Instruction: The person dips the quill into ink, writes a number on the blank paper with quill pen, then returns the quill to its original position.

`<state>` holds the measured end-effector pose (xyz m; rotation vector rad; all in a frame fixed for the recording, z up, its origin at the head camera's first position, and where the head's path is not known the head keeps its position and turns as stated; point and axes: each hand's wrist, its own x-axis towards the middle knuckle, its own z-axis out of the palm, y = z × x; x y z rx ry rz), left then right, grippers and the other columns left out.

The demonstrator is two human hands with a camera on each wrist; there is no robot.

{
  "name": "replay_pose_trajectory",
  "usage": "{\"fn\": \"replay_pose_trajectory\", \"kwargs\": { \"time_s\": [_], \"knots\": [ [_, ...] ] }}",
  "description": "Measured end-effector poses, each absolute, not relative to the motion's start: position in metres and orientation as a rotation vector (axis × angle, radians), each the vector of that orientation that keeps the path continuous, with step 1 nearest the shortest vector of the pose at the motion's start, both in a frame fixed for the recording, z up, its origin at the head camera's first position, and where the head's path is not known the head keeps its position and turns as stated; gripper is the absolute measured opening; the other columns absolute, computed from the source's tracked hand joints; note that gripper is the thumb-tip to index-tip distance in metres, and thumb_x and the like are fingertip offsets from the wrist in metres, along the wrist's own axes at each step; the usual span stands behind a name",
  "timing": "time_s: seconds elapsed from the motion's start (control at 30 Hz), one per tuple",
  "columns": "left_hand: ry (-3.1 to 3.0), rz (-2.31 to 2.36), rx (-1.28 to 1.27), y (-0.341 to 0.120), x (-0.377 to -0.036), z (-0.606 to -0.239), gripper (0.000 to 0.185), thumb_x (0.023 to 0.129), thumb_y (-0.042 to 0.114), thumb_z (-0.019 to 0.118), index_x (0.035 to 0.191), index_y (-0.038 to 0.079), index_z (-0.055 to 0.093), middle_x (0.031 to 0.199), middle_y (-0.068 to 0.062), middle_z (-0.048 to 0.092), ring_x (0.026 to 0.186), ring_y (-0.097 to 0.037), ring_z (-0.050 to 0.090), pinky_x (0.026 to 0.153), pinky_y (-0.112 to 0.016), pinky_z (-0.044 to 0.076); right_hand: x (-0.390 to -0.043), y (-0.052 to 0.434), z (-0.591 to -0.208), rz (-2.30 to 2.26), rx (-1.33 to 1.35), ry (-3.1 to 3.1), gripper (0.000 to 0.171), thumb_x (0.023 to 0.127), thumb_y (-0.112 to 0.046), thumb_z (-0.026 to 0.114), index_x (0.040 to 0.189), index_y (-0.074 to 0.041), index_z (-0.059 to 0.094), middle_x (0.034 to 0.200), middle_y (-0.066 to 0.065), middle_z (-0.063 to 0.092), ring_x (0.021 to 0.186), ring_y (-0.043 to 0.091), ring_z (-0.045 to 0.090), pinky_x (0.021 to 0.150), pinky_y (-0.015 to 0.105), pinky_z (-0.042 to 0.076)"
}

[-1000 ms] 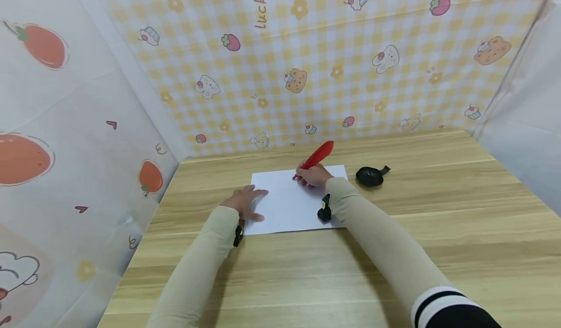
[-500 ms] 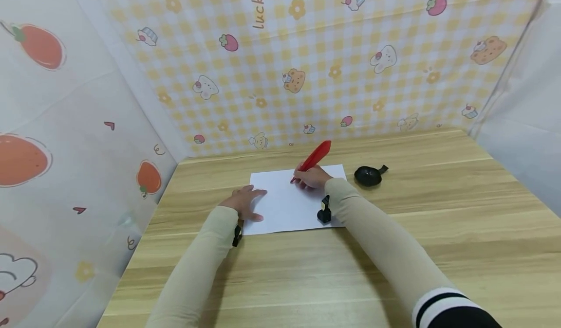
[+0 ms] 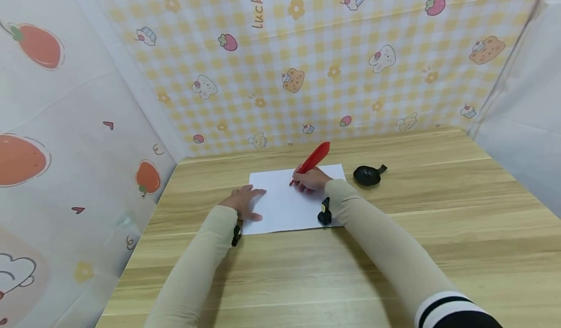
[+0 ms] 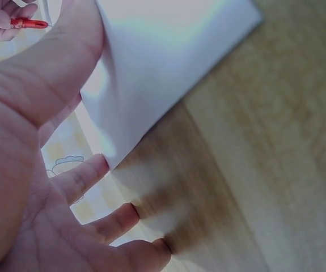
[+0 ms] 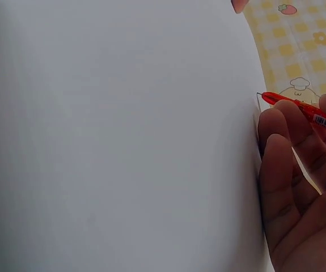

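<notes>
The red feather pen (image 3: 313, 160) stands tilted over the far part of the white sheet of paper (image 3: 289, 206), its plume slanting up and away to the right and its tip down on the sheet. The right hand (image 3: 310, 178) pinches the pen low on its shaft, fingers curled round it, with the heel of the hand resting on the paper. The sheet lies flat on the wooden bench (image 3: 394, 250), near its middle and a little left of centre.

The left hand (image 3: 243, 202) lies at the sheet's left edge, fingers spread and fairly straight, pressing flat on paper and bench and holding nothing.

The right wrist view shows what the head view cannot: the fine tip of the pen (image 5: 299, 110) touching the paper (image 5: 123, 141), a small barcode label on its red shaft, and the curled fingers (image 5: 284, 153) beside it. The left wrist view shows the left hand's (image 4: 43, 170) palm from below, its fingers (image 4: 89, 175) apart at the edge of the sheet (image 4: 163, 73); far off in that view's corner the right hand (image 4: 4, 20) and pen (image 4: 29, 23) appear small.

Only the head view shows the black, rounded object (image 3: 367, 175) on the bench, just right of the sheet's far corner and apart from both hands. A cream sleeve (image 3: 385, 250) covers each forearm.
</notes>
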<state>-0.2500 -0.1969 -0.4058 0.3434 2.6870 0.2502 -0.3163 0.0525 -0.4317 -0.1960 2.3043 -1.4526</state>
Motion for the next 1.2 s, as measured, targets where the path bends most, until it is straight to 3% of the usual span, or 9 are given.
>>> {"fn": "replay_pose_trajectory", "kwargs": {
  "time_s": [0.47,1.2],
  "knots": [
    [2.692,0.252,0.289,-0.195,-0.249,-0.404,0.082,0.081,0.036,0.079,0.150,0.027,0.037,0.158,-0.018,0.017,0.140,-0.048,0.019,0.103,-0.065,0.029,-0.310,0.053,-0.431,-1.454,-0.267,2.286,0.016,0.096,-0.020,0.053,0.100,-0.008,0.062,0.083,0.005,0.067,0.066,0.015,0.059,0.054,0.024,0.047],
    [2.673,0.192,0.285,-0.192,-0.249,-0.401,0.083,0.081,0.038,0.078,0.152,0.026,0.035,0.159,-0.018,0.016,0.139,-0.048,0.019,0.104,-0.064,0.029,-0.303,0.056,-0.433,-1.405,-0.251,2.241,0.017,0.095,-0.025,0.056,0.096,-0.009,0.062,0.077,0.006,0.065,0.066,0.017,0.060,0.055,0.025,0.047]
  ]
}}
